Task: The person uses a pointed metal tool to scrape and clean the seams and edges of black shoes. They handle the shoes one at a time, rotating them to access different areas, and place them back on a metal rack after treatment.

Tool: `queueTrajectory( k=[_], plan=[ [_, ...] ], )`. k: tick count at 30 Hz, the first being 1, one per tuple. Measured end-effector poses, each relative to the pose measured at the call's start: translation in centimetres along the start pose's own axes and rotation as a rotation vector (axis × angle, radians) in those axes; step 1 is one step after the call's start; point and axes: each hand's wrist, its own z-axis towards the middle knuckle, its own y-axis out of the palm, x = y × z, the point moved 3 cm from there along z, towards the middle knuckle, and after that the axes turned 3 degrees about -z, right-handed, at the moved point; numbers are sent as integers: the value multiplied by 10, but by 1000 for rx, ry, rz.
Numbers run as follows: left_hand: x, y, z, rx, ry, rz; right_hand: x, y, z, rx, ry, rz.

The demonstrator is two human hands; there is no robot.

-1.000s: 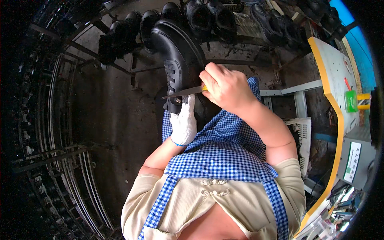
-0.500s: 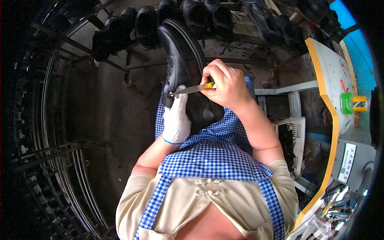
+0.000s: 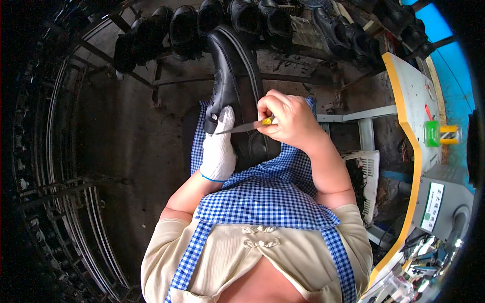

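A black leather shoe lies across my lap with its toe pointing away and its sole edge to the right. My left hand, in a white knit glove with a blue-edged cuff, grips the shoe's upper, its thumb along the leather. By that thumb sits a black tab with a small shiny metal spot. My right hand, bare, is closed on a slim knife with a yellow-wrapped handle. The blade crosses over the gloved thumb, its tip at the near end of the tab; whether it touches cannot be made out.
Several black shoes line a dark metal rack ahead. On the right stands a white table with a yellow edge, bearing a green-labelled container and a grey machine. A white plastic crate stands below it. Metal rails run along the left.
The knife tip has moved from the metal spot down to the near end of the tab. My right hand has shifted slightly nearer to me. My left hand still holds the shoe.
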Motion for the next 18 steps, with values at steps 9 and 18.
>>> queueTrajectory(
  k=[9, 18],
  plan=[
    [-3, -8, 1, -35, -212, -289, 29, -17, -22, 29, 457, 754],
    [-1, -7, 4, -31, -120, -84, 45, -11, -22, 444, 519, 796]
  ],
)
